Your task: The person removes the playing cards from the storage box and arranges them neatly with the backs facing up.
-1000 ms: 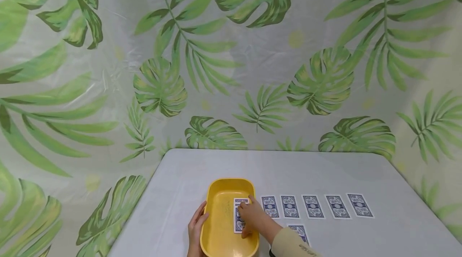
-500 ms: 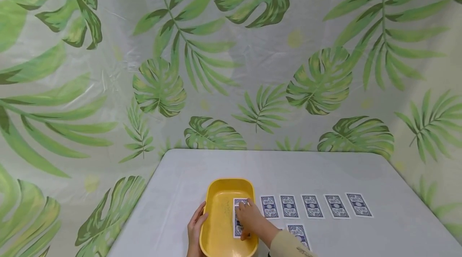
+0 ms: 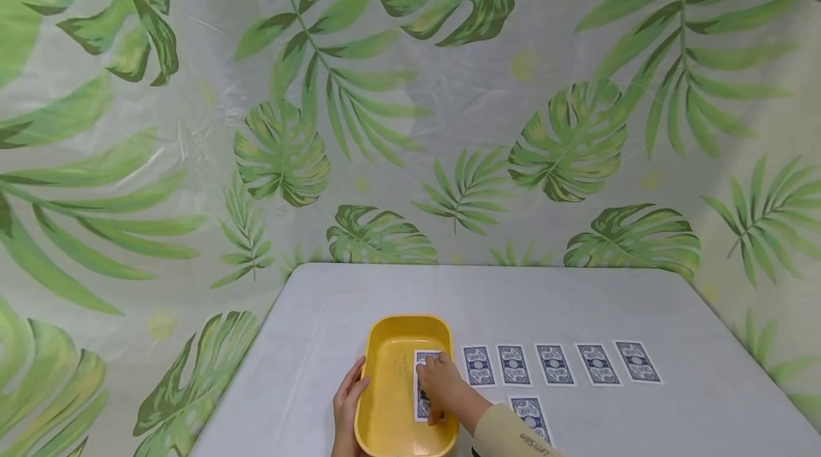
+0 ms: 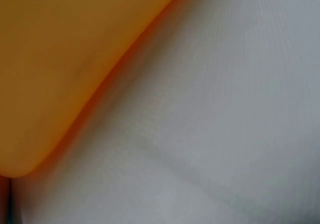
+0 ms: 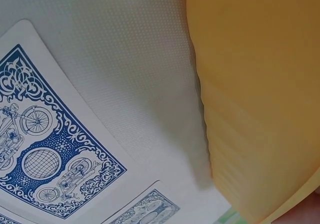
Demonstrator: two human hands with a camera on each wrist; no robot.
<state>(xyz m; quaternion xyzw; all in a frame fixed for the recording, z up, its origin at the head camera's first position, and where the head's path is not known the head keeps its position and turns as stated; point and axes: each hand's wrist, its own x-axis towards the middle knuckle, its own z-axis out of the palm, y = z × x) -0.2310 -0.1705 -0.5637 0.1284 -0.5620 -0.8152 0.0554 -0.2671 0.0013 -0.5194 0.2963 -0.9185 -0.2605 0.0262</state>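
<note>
A yellow plastic tray (image 3: 391, 407) stands on the white table in the head view. At its left outer wall is my left hand (image 3: 348, 403), fingers lying fairly straight along the side and thumb by the rim. Inside the tray, against the right side, blue-backed playing cards (image 3: 420, 407) lie face down in a stack. My right hand (image 3: 442, 384) reaches over the right rim and holds them, fingertips near the far end and thumb at the near end. It covers much of their right side. The right wrist view shows part of this hand (image 5: 302, 214) at the tray wall.
Several face-down cards form a row right of the tray, from the nearest card (image 3: 479, 366) to the farthest card (image 3: 638, 361). One more card (image 3: 531, 419) lies nearer, partly behind the right sleeve (image 3: 513, 435). A leaf-patterned curtain (image 3: 474, 122) hangs behind the table (image 3: 359, 286).
Two cards in the tray were offset lengthwise; now they show as one outline. The right hand has shifted slightly with them, its fingers more bunched. The left hand stays at the tray.
</note>
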